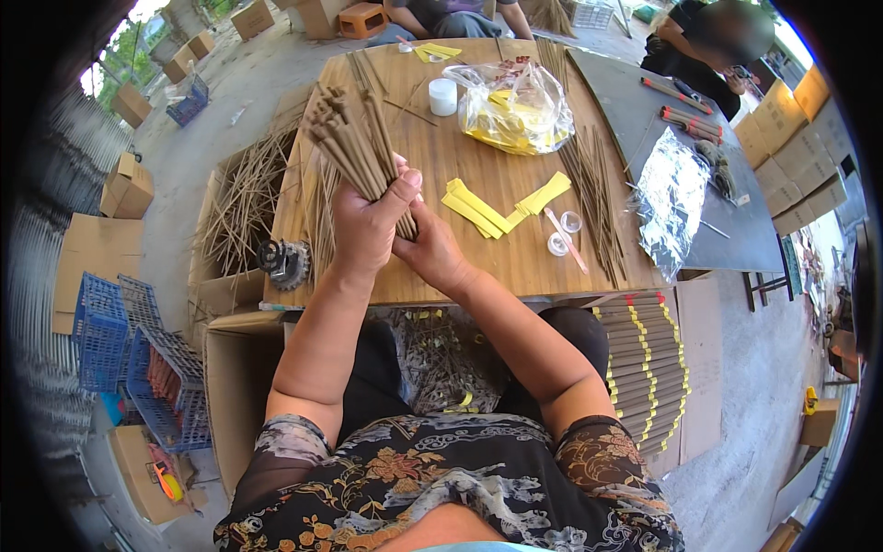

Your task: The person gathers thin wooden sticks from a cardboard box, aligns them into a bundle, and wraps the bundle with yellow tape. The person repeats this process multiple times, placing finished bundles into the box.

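A bundle of thin brown incense sticks (354, 152) rises over the left part of the wooden table (423, 267), leaning up and to the left. My left hand (363, 225) is wrapped round its lower half. Close beside it, my right hand (432, 247) is closed on the lower end of the same bundle. Yellow paper strips (478, 213) lie just right of my hands. Farther right are a small clear lid (570, 222) and a pinkish flat stick (568, 241). More loose incense sticks (589, 198) spread along the table's right side.
A plastic bag of yellow strips (515, 115) and a white jar (442, 97) stand behind. Crumpled foil (671, 198) lies on the grey table. Cartons of sticks flank me: loose ones (248, 202) left, banded bundles (644, 368) right. Two people sit across.
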{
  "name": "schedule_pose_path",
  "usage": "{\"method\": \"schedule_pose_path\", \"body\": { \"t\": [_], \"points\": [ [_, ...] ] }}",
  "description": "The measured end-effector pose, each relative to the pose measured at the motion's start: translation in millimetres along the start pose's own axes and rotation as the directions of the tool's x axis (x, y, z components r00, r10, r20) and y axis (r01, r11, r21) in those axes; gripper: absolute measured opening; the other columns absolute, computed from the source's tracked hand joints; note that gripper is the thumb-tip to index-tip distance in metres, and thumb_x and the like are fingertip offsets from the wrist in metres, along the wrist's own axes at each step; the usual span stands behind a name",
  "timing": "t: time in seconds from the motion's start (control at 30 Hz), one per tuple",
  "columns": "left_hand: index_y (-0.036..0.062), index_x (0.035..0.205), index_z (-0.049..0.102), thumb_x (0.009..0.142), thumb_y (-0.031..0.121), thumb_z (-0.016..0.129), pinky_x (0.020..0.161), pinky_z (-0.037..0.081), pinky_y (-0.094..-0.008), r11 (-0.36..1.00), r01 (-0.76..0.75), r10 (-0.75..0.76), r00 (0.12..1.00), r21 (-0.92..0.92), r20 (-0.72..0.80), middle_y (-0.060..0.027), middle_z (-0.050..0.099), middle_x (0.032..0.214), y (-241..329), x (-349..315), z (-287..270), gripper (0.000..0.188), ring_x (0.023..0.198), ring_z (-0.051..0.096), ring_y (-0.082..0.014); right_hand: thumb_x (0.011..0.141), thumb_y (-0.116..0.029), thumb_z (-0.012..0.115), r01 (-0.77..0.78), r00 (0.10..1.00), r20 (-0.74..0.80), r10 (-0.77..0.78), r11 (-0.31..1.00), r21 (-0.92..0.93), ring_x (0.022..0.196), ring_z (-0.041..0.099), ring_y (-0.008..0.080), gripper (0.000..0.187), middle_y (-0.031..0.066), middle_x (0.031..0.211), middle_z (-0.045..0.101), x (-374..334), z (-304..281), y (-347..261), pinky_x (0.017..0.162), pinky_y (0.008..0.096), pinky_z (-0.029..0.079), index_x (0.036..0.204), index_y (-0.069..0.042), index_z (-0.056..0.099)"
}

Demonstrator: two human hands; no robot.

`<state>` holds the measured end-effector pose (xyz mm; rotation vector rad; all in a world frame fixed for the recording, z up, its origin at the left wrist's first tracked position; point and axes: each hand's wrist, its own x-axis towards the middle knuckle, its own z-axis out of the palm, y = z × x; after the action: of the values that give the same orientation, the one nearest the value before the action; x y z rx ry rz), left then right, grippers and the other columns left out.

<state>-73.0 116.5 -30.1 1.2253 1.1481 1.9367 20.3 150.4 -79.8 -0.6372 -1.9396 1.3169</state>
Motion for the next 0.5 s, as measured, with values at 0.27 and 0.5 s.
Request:
{"method": "schedule_pose_path", "body": {
  "t": [0.27, 0.5],
  "points": [
    [0.0017, 0.088, 0.052, 0.077, 0.005, 0.062, 0.062, 0.045, -0.0247, 0.989, -0.012, 0.011, 1.0, -0.149, -0.007, -0.0031, 0.055, 0.07, 14, 4, -2, 0.014, 0.064, 0.054, -0.0119, 0.075, -0.02, 0.065, 0.038, 0.999, 0.007, -0.039, 0.993, 0.111, 0.08, 0.056, 0.032, 0.034, 0.0185, 0.087, 0.057, 7, 6, 18, 0.071, 0.0358, 0.045, 0.1, -0.002, 0.05],
    [0.0036, 0.084, 0.053, 0.08, 0.012, 0.061, 0.058, 0.043, -0.0247, 0.989, -0.023, 0.029, 0.999, -0.149, 0.039, -0.0037, 0.054, 0.068, 8, 7, -8, 0.013, 0.061, 0.052, -0.0123, 0.076, -0.021, 0.065, 0.114, 0.994, -0.009, -0.113, 0.986, 0.12, 0.067, 0.056, 0.0243, 0.03, 0.0135, 0.073, 0.056, 8, 10, 22, 0.062, 0.032, 0.045, 0.094, -0.002, 0.051]
  ]
}}
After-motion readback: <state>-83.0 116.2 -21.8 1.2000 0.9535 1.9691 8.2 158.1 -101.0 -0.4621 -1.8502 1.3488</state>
